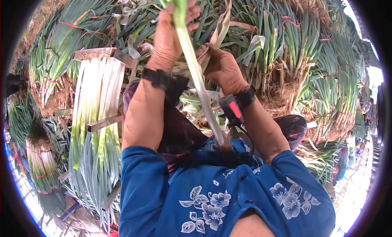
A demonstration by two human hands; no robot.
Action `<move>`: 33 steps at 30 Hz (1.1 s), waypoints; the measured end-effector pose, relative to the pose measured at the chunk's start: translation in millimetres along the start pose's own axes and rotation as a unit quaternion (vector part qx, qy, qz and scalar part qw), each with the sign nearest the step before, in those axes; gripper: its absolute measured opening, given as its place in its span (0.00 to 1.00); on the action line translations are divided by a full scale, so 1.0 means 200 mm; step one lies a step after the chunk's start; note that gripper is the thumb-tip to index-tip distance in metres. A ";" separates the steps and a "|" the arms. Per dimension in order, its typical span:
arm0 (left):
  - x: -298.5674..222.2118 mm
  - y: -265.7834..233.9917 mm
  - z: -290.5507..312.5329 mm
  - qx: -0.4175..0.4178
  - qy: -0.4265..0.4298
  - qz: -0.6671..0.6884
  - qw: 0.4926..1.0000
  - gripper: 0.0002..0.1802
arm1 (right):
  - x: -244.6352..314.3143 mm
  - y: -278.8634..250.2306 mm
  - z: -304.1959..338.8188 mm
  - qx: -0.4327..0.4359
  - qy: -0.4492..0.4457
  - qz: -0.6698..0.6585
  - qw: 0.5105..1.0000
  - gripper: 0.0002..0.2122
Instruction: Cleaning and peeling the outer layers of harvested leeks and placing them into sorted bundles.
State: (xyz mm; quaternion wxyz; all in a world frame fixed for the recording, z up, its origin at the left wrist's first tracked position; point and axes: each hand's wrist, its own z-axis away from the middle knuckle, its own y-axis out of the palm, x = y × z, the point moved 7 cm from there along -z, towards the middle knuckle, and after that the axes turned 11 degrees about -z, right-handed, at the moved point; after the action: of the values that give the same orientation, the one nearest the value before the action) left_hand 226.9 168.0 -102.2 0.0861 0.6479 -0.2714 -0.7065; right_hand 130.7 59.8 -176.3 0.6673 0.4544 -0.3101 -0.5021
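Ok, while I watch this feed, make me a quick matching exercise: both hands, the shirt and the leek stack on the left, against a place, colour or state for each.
Column one
1. Left hand
2. Right hand
3. Shirt
4. Leek stack

Column two
A. Blue with white flowers
B. Lying along a metal rack
C. Pinching a withered leaf
D. Wrapped around a single leek near its green part

Pairs: 1-D, 2-C, 3-A, 4-B
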 end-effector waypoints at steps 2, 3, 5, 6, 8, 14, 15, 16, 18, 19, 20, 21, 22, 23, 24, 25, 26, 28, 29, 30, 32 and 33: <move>-0.02 0.00 0.05 -0.014 -0.007 0.054 0.998 0.35 | 0.12 -0.20 0.04 -0.030 0.003 -0.091 0.995 0.05; -0.08 -0.05 0.02 -0.003 0.036 0.078 0.996 0.33 | 0.17 -0.26 0.07 -0.040 0.011 -0.113 0.993 0.04; -0.09 -0.19 -0.01 0.141 0.034 0.188 0.971 0.30 | 0.35 -0.47 0.14 -0.070 -0.032 -0.100 0.992 0.04; -0.10 -0.27 0.00 0.072 0.053 0.181 0.979 0.27 | 0.46 -0.54 0.23 -0.095 -0.037 -0.106 0.989 0.05; -0.21 -0.36 0.01 -0.012 0.093 0.245 0.965 0.24 | 0.81 -0.77 0.48 -0.233 -0.190 -0.080 0.951 0.03; -0.27 -0.60 0.09 -0.105 0.117 0.219 0.963 0.25 | 1.81 -0.79 1.37 -0.349 -0.402 0.270 0.802 0.09; -0.27 -0.58 0.09 -0.127 0.094 0.215 0.964 0.25 | 1.79 -0.69 1.30 -0.344 -0.383 0.331 0.791 0.10; -0.25 -0.53 0.07 -0.120 0.066 0.217 0.967 0.25 | 1.72 -0.58 1.18 -0.329 -0.350 0.396 0.783 0.11; -0.19 -0.41 0.08 -0.137 0.021 0.145 0.980 0.26 | 1.44 -0.34 0.85 -0.277 -0.276 0.524 0.757 0.14; -0.19 -0.36 0.08 -0.160 0.009 0.075 0.984 0.26 | 1.27 -0.20 0.68 -0.239 -0.245 0.582 0.738 0.15; -0.18 -0.32 0.07 -0.140 -0.007 0.068 0.988 0.26 | 1.09 -0.05 0.52 -0.193 -0.224 0.637 0.712 0.16; -0.15 -0.31 0.06 -0.124 -0.027 0.062 0.990 0.26 | 0.89 0.09 0.37 -0.140 -0.212 0.681 0.687 0.17; -0.12 -0.29 0.05 -0.122 -0.014 0.072 0.990 0.26 | 0.71 0.20 0.23 -0.090 -0.212 0.714 0.661 0.18; -0.10 -0.27 0.03 -0.122 0.003 0.080 0.989 0.26 | 0.57 0.31 0.10 -0.024 -0.240 0.735 0.633 0.21; -0.04 -0.33 0.04 -0.122 -0.020 0.052 0.991 0.25 | 0.34 0.39 0.00 -0.010 -0.191 0.696 0.693 0.21; 0.00 -0.36 0.04 -0.122 -0.044 0.025 0.991 0.25 | 0.15 0.49 -0.04 0.001 -0.137 0.653 0.745 0.20; -0.02 -0.22 0.05 -0.109 -0.088 0.054 0.989 0.24 | 0.09 0.55 -0.04 0.062 -0.154 0.604 0.780 0.20; -0.08 -0.11 0.10 -0.109 -0.108 0.050 0.987 0.23 | -0.11 0.67 -0.06 0.129 -0.147 0.560 0.805 0.19; -0.08 -0.16 0.09 -0.123 -0.080 0.027 0.989 0.23 | -0.18 0.68 -0.08 0.139 -0.137 0.557 0.807 0.18; -0.07 -0.21 0.08 -0.138 -0.052 0.005 0.989 0.24 | -0.22 0.66 -0.10 0.137 -0.131 0.563 0.804 0.17; -0.09 -0.29 0.07 -0.168 -0.007 -0.032 0.985 0.24 | -0.27 0.54 -0.11 0.109 -0.127 0.602 0.781 0.16; -0.10 -0.31 0.06 -0.178 0.010 -0.047 0.983 0.25 | -0.27 0.47 -0.09 0.092 -0.134 0.621 0.767 0.15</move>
State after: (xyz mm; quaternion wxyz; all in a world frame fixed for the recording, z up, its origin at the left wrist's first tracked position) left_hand 231.9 232.6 -114.2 0.1697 0.6415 -0.1100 -0.7400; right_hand 166.2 124.6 -95.5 0.7401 0.1505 -0.6555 -0.0029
